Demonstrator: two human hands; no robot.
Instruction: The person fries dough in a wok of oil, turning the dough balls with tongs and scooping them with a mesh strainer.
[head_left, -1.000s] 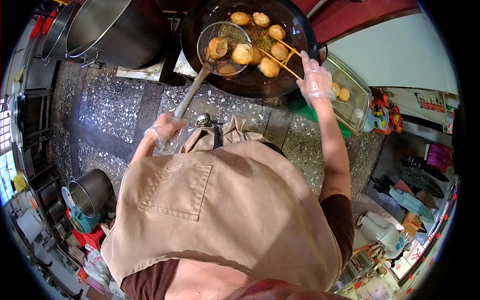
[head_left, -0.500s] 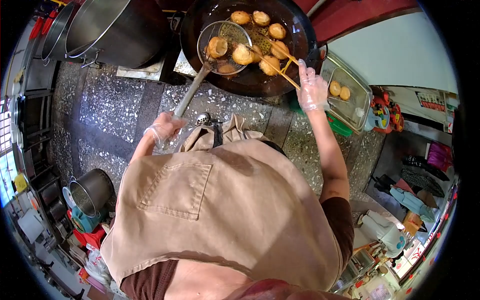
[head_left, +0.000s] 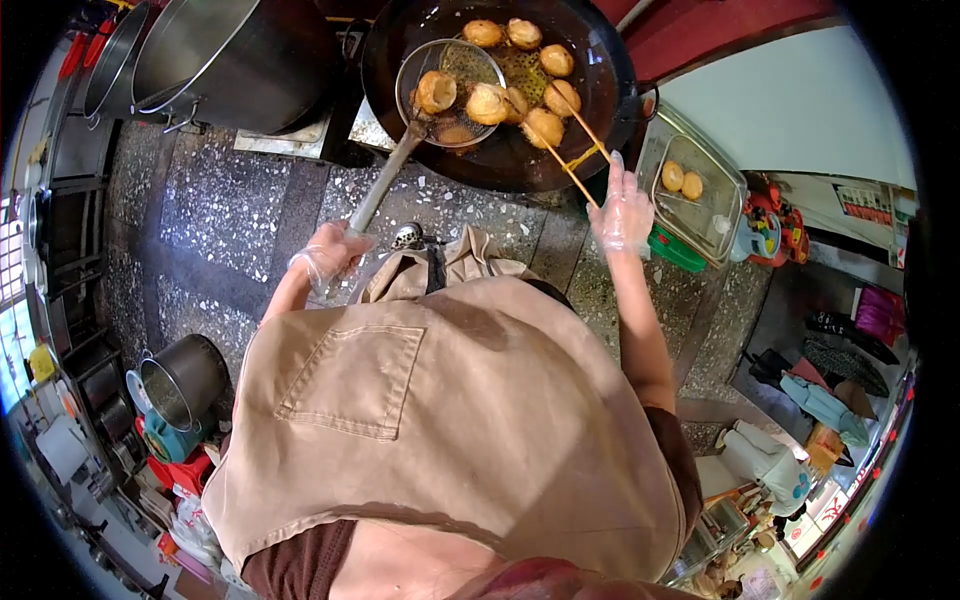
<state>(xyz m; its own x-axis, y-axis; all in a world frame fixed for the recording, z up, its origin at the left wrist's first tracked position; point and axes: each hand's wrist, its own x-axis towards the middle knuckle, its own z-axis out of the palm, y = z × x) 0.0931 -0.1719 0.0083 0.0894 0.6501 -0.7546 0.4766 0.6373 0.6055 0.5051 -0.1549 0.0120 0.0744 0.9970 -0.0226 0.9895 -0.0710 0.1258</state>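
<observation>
The left hand point(head_left: 333, 252) is closed round the strainer's handle point(head_left: 388, 180); the right hand point(head_left: 622, 210), partly open, grips spread chopsticks point(head_left: 575, 162) over the wok point(head_left: 600, 75), where golden fried pieces point(head_left: 557, 60) sit in oil.

No text can be read, the red marks point(head_left: 832, 508) on the white sign point(head_left: 806, 534) being too small.

Bright, cool light glares on the wok point(head_left: 590, 150) and washes out the left-edge window point(head_left: 12, 300); fisheye distortion bends the dark-rimmed edges.
</observation>
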